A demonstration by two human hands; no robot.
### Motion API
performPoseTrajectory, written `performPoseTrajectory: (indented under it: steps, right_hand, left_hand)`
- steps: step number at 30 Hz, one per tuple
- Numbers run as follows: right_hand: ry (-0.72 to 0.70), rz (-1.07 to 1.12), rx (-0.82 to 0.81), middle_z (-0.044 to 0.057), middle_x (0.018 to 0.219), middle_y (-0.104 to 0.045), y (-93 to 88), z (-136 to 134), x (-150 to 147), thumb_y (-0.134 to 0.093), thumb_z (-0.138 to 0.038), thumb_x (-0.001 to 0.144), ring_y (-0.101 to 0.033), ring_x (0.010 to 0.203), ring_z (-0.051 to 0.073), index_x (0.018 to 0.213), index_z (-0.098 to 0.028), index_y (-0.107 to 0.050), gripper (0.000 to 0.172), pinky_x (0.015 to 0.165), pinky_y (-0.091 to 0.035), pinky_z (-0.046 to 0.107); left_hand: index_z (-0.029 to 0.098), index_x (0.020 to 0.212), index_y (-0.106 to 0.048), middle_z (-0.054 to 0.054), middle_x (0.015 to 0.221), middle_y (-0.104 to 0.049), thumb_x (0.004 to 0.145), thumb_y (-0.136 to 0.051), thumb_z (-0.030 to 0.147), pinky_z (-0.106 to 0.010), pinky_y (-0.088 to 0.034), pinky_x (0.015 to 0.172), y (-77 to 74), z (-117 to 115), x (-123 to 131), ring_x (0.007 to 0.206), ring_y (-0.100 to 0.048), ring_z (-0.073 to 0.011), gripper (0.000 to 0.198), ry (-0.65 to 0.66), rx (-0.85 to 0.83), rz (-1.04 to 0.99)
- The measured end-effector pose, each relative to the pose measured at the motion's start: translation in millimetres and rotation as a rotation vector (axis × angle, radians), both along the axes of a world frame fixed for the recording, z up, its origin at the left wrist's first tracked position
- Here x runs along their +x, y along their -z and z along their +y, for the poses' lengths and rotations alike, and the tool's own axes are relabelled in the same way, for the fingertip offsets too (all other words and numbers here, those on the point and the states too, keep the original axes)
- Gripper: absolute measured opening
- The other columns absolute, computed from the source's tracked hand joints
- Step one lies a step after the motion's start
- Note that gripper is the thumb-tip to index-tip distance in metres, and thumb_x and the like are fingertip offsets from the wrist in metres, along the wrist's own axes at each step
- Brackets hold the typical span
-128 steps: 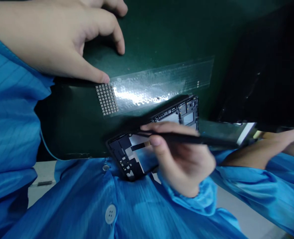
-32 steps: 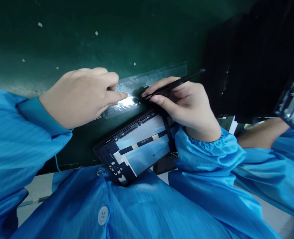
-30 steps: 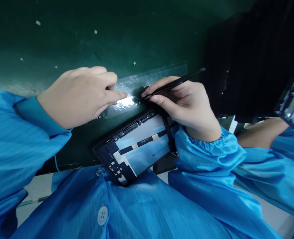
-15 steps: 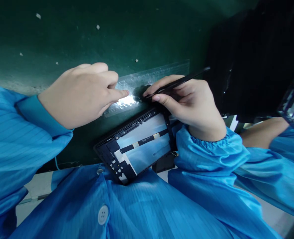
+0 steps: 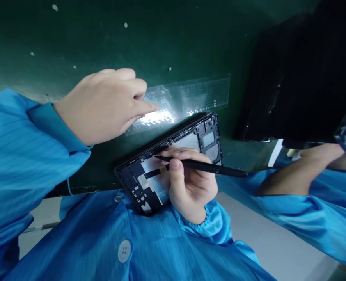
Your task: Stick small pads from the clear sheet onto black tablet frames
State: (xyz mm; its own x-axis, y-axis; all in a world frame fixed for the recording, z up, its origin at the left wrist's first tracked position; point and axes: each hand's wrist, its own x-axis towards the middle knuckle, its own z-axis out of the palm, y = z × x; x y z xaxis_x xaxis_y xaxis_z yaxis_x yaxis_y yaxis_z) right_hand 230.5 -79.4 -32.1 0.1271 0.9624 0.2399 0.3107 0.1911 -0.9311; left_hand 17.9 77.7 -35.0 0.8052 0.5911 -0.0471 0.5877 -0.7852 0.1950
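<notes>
My left hand is curled, its forefinger pressing down on a clear sticker strip that lies on the green mat. My right hand pinches black tweezers, whose tips rest over the open inside of a black phone frame. The frame lies tilted at the mat's near edge, against my blue coat. Whether the tweezer tips carry a sticker is too small to tell.
A dark black mass fills the upper right. Another person's arm in a blue sleeve reaches in from the right. Several tiny white specks dot the mat. A pale table surface shows below right.
My right hand has carried the tweezers from the sticker strip down to the phone frame's inside. My left forefinger has stayed on the strip.
</notes>
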Motion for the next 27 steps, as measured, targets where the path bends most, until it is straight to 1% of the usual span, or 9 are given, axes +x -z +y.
performPoseTrajectory:
  steps: [3,8,11,15,17,20,23,25,27]
  right_hand:
    - [-0.022,-0.091,0.049,0.005,0.103,-0.081,5.5,3,0,-0.071,-0.008,0.102,-0.08,0.099,0.021,0.122,-0.023,-0.075,0.025,0.098,-0.07,0.047]
    - [-0.033,-0.114,0.06,0.007,0.104,-0.081,2.7,7,2,-0.07,-0.006,0.101,-0.08,0.1,0.02,0.122,-0.02,-0.074,0.025,0.096,-0.07,0.045]
    - [-0.045,-0.173,0.051,0.007,0.105,-0.081,0.9,3,-1,-0.07,-0.006,0.101,-0.079,0.102,0.021,0.121,-0.022,-0.073,0.026,0.093,-0.07,0.044]
    - [-0.115,-0.349,0.047,0.009,0.112,-0.081,-12.3,-1,2,-0.073,-0.005,0.098,-0.08,0.106,0.025,0.127,-0.023,-0.072,0.035,0.093,-0.07,0.048]
    - [-0.147,-0.326,0.035,0.008,0.115,-0.082,-25.7,10,8,-0.073,-0.006,0.098,-0.081,0.108,0.025,0.129,-0.023,-0.072,0.035,0.093,-0.071,0.045]
    - [-0.307,-0.258,-0.025,0.006,0.116,-0.083,-44.5,52,14,-0.073,-0.015,0.104,-0.082,0.108,0.022,0.124,-0.025,-0.074,0.022,0.098,-0.071,0.041]
    - [-0.55,-0.252,-0.129,0.003,0.115,-0.084,-46.1,108,9,-0.076,-0.032,0.106,-0.082,0.109,0.022,0.112,-0.027,-0.076,0.008,0.104,-0.07,0.042]
    - [-0.656,-0.218,-0.182,0.003,0.113,-0.083,-36.2,137,1,-0.078,-0.044,0.104,-0.082,0.11,0.023,0.108,-0.027,-0.076,0.018,0.107,-0.069,0.042]
    - [-0.71,-0.178,-0.208,0.003,0.112,-0.083,-22.9,153,-7,-0.079,-0.053,0.102,-0.082,0.11,0.024,0.108,-0.026,-0.076,0.028,0.107,-0.069,0.042]
  left_hand:
    - [0.031,0.148,-0.072,-0.011,0.105,-0.071,0.112,-0.027,0.025,-0.042,-0.038,0.075,-2.5,-1,0,0.105,-0.064,-0.0299,0.058,-0.002,0.003,0.027]
    - [0.031,0.151,-0.069,-0.012,0.109,-0.07,0.112,-0.022,0.027,-0.046,-0.046,0.078,-2.7,1,1,0.107,-0.063,-0.0337,0.062,0.007,-0.019,0.075]
    - [0.028,0.152,-0.069,-0.012,0.106,-0.069,0.113,-0.019,0.029,-0.045,-0.051,0.08,0.0,1,3,0.107,-0.064,-0.0326,0.063,0.019,-0.017,0.055]
    - [0.023,0.149,-0.07,-0.01,0.105,-0.066,0.112,-0.022,0.028,-0.043,-0.06,0.09,-2.6,1,-2,0.116,-0.066,-0.031,0.061,0.016,-0.033,-0.019]
    - [0.019,0.148,-0.07,-0.011,0.115,-0.066,0.112,-0.025,0.029,-0.051,-0.061,0.098,-6.6,8,-13,0.127,-0.066,-0.0359,0.059,-0.051,-0.024,-0.111]
    - [0.014,0.141,-0.072,-0.01,0.135,-0.065,0.112,-0.034,0.05,-0.064,-0.052,0.114,-8.6,27,-40,0.145,-0.057,-0.0441,0.06,-0.143,-0.041,-0.296]
    - [0.018,0.13,-0.078,-0.001,0.154,-0.062,0.103,-0.036,0.077,-0.064,-0.033,0.134,-1.7,44,-63,0.164,-0.038,-0.043,0.077,-0.136,-0.224,-0.381]
    - [0.02,0.126,-0.08,0.001,0.167,-0.055,0.097,-0.033,0.088,-0.064,-0.02,0.141,4.8,49,-68,0.173,-0.021,-0.0423,0.087,-0.147,-0.339,-0.378]
    - [0.023,0.126,-0.08,0.001,0.174,-0.049,0.093,-0.031,0.095,-0.066,-0.011,0.143,10.0,49,-68,0.177,-0.012,-0.0407,0.093,-0.169,-0.39,-0.368]
